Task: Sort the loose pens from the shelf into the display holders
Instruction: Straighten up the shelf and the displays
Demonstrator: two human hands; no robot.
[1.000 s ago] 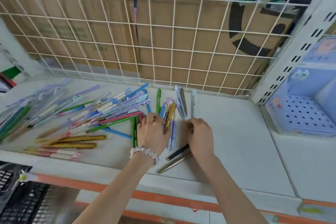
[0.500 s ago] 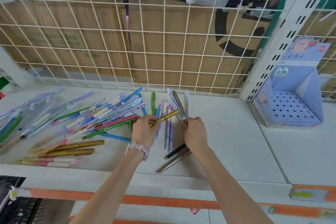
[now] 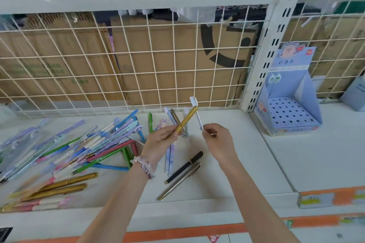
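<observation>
My left hand (image 3: 162, 140), at frame centre, has its fingers curled round a gold pen (image 3: 185, 119) that slants up to the right; my right hand (image 3: 217, 140), just beside it, pinches the lower end of a white pen (image 3: 196, 113) that rises up and to the left — the two pens cross near their upper ends, lifted above the shelf (image 3: 227, 163). A bead bracelet (image 3: 145, 165) circles my left wrist. Below the hands, a black pen (image 3: 184, 166) and a bronze pen (image 3: 179, 180) lie side by side on the shelf. The loose pens (image 3: 79, 150) sprawl across the left of the frame. Further back, at right, the blue display holder (image 3: 286, 104) stands past the slotted upright (image 3: 264, 61), its perforated tray facing me. Farthest back — a white wire grid (image 3: 138, 65) with cardboard (image 3: 167, 49) behind it.
</observation>
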